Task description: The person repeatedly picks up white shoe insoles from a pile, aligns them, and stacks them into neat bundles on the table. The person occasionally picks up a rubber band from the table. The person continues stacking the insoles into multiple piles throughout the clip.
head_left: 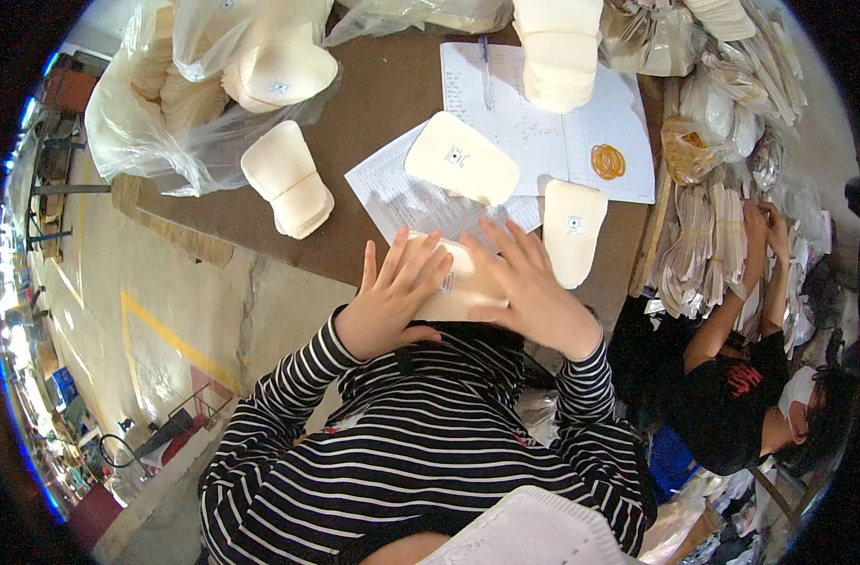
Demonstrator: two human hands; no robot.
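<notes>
My left hand (385, 306) and my right hand (545, 299) are spread, palms down, over a cream rounded pad (441, 308) at the near table edge. Fingers of both lie on or just above it; I cannot tell how firmly they touch. Part of a small label shows on the pad between them. Just beyond lies another cream pad (482, 169) with a printed label, on the papers. To the right of my right hand rests a labelled cream pad (573, 250). A banded stack of cream pads (293, 193) stands to the left.
Clear plastic bags (199, 155) of cream pads fill the far left. A pen (486, 71) and a coil of yellow rubber bands (608, 161) lie on an open notebook (637, 113), beside another pad stack (557, 80). At right, a co-worker (731, 386) reaches toward banded bundles (698, 245).
</notes>
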